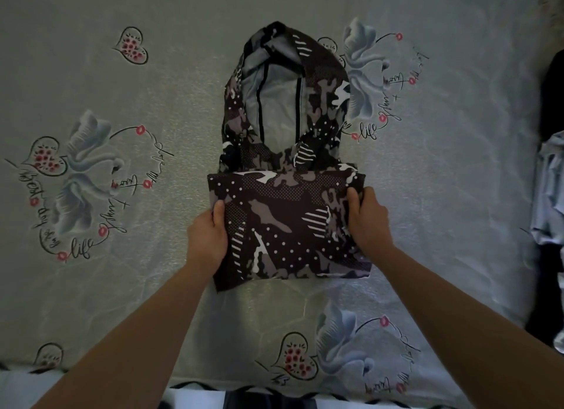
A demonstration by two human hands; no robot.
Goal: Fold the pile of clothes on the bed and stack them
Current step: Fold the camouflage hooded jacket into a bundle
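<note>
Hoodie (pixel 290 225): body doubled toward hood, halving its length.
Left hand (pixel 207 234): pinches fold's edge.
Right hand (pixel 367 219): pinches opposite edge, keeping layers aligned.

**Patterned hooded top half-folded, more clothes at right edge**

We see a hooded top (pixel 287 195) in dark camo print with white dots, stripes and grey patches, lying flat mid-bed. Its hood points away from us, opened up so the pale grey lining with black seams shows. Its lower part is folded up into a rectangular band, the top edge just below the hood opening. We note a crumpled pale blue garment (pixel 549 192) and dark fabric at the right edge, well apart.
</note>
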